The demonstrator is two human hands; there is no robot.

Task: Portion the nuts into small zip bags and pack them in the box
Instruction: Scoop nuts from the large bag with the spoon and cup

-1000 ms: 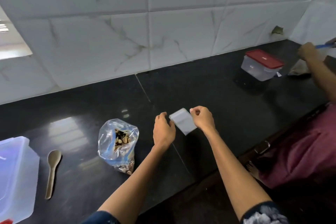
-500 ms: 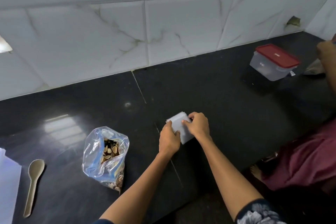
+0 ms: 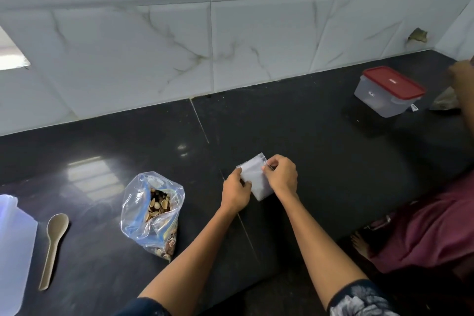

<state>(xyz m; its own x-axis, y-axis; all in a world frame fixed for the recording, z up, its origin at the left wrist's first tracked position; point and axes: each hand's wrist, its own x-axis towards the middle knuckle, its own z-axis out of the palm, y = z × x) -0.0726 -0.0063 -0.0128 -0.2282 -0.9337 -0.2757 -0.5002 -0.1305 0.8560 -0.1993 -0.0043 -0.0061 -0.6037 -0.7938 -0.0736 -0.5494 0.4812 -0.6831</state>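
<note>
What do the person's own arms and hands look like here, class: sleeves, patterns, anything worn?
Both forearms are bare. The left hand and right hand show no gloves, and no rings or watch can be seen. Short dark sleeves end near the elbows; the right one carries a pale floral print.

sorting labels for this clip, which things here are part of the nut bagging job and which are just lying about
In the job:
- small zip bag, held by left hand and right hand
- open bag of nuts
- spoon
- clear box

Lying about:
- red-lidded container
</note>
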